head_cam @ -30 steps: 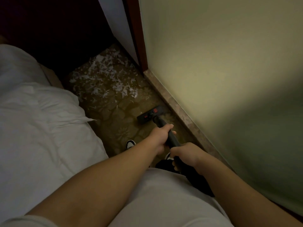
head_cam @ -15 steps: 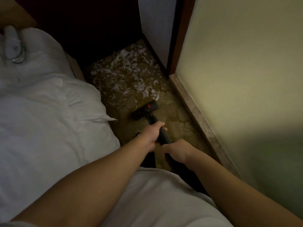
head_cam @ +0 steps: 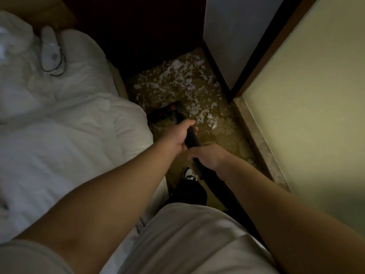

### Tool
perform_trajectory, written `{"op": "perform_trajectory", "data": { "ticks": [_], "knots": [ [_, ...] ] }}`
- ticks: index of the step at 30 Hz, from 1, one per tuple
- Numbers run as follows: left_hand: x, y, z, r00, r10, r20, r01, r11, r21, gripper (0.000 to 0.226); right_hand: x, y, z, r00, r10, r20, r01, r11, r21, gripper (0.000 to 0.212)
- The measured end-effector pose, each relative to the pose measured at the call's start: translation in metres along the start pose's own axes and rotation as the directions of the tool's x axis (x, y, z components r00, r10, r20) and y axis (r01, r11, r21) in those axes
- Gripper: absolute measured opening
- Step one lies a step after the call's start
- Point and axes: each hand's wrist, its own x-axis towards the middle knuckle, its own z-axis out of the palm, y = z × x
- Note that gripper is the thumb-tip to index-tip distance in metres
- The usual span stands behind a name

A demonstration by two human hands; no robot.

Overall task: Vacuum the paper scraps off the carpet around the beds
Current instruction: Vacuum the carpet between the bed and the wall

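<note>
**Both hands on wand, scraps just past the head**

Left hand (head_cam: 180,135) is wrapped round the black vacuum wand (head_cam: 192,138), fingers curled tight. Right hand (head_cam: 207,156) grips the same wand just behind it, nearer the body, with the hose (head_cam: 227,191) trailing back from there. The floor head (head_cam: 167,113) sits on the carpet (head_cam: 227,135) just ahead of the left hand. Paper scraps (head_cam: 177,80) lie thick beyond and right of the head, some touching it and a few loose ones right of the left hand. The bed (head_cam: 69,125) is left of both hands, the skirting (head_cam: 256,139) to the right.
</note>
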Motion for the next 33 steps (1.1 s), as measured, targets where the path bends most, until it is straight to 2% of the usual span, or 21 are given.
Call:
{"op": "perform_trajectory", "data": {
  "ticks": [5,8,11,15,21,25,30,33],
  "knots": [
    [0.002,0.027,0.016,0.998,-0.004,0.066,0.01,0.996,-0.083,0.017,-0.004,-0.019,-0.011,1.0,-0.013,-0.019,0.015,0.995,0.098,0.012],
    [0.0,0.031,0.036,0.997,-0.026,0.074,0.034,0.995,-0.098,0.035,-0.009,-0.014,-0.026,0.999,-0.012,-0.031,0.017,0.989,0.15,0.011],
    [-0.005,0.023,0.065,0.995,-0.045,0.094,0.052,0.996,-0.07,0.031,-0.016,0.003,-0.049,0.999,0.009,-0.05,0.0,0.983,0.186,0.015],
    [-0.017,-0.001,0.11,0.983,-0.117,0.139,0.124,0.991,-0.041,0.03,-0.034,0.038,-0.092,0.995,0.042,-0.092,-0.029,0.99,0.141,0.028],
    [-0.033,-0.041,0.174,0.957,-0.232,0.174,0.223,0.972,0.071,0.022,-0.069,0.089,-0.145,0.988,0.055,-0.143,-0.041,0.994,0.104,0.03],
    [-0.035,-0.052,0.204,0.956,-0.236,0.172,0.229,0.972,0.062,0.023,-0.077,0.101,-0.173,0.992,0.046,-0.122,-0.028,0.989,0.147,0.022],
    [-0.033,-0.044,0.211,0.968,-0.201,0.149,0.192,0.979,0.069,0.04,-0.077,0.091,-0.185,0.992,0.047,-0.114,-0.034,0.993,0.116,0.024],
    [-0.025,-0.026,0.207,0.978,-0.169,0.122,0.162,0.985,0.064,0.042,-0.071,0.067,-0.186,0.994,0.046,-0.102,-0.037,0.995,0.091,0.028]
  ]
}}
